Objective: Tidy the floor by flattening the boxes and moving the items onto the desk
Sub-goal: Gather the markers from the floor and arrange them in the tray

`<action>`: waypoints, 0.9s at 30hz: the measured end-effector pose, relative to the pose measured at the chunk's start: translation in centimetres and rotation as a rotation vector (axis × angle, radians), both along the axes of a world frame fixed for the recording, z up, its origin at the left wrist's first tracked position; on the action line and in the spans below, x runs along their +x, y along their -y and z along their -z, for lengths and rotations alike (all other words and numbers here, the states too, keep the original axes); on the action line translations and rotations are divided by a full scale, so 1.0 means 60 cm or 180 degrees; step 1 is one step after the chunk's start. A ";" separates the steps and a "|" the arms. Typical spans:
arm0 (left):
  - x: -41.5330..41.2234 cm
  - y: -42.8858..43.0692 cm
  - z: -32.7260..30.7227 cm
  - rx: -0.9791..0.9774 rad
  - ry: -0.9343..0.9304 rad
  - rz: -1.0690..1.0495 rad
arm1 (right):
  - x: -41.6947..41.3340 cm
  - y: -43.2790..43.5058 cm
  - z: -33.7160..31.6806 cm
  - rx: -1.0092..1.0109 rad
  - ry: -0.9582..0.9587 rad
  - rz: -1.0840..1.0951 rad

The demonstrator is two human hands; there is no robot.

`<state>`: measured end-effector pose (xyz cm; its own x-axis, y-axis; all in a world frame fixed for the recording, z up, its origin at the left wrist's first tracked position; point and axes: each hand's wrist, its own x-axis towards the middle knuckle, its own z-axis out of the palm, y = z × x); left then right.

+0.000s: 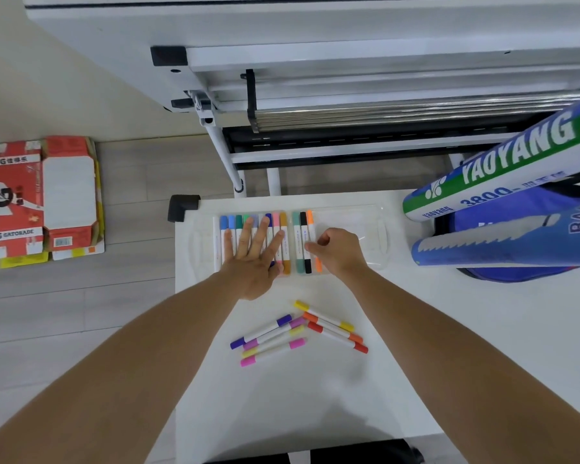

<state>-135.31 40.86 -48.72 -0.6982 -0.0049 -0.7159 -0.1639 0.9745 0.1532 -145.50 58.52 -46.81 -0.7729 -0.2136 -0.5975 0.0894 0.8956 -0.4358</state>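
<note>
The left hand (pixel 252 259) lies flat with its fingers spread, palm pressing down on a row of markers (pixel 252 229) that sit side by side in a clear plastic case (pixel 355 229) on the white desk (pixel 315 396). It grips nothing — it only rests on the pens. The right hand (pixel 337 251) is curled beside it, fingertips pinched at the orange marker (pixel 312 229) at the right end of the row, next to a black and a green one; how firmly it holds that pen is hard to tell, since the fingers cover its middle.

The case's own edges are faint against the white top, and its right half looks bare. Nearer the person, seven loose markers (pixel 298 333) lie scattered on the desk in two small fans — purple, magenta, yellow and pink to the left, yellow, orange and red to the right.

To the right, a green and white shuttlecock tube (pixel 503 169) leans across a blue tube (pixel 503 242) and a blue bag (pixel 529 272), all cut off by the frame edge. On the wooden floor (pixel 81 296) to the left, well apart from the desk, flattened red boxes (pixel 44 199) lie stacked, with yellow cardboard showing under them.
</note>
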 end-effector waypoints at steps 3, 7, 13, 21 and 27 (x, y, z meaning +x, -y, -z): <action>0.001 0.001 0.001 0.0009 -0.0039 0.0011 | -0.002 0.005 0.008 -0.0035 0.0123 0.0081; 0.001 0.002 0.003 0.0050 -0.0076 0.0009 | -0.003 -0.002 0.007 -0.0129 0.0162 0.0089; 0.002 0.002 0.001 0.0088 -0.0058 -0.0002 | -0.011 -0.002 0.009 0.0039 0.0159 0.0018; 0.000 0.003 0.000 0.0102 -0.0045 0.0019 | -0.030 0.005 0.004 0.0601 0.0170 0.0087; 0.000 0.002 -0.003 0.0052 0.0010 0.0018 | 0.027 -0.043 -0.018 -0.0196 -0.0068 -0.0113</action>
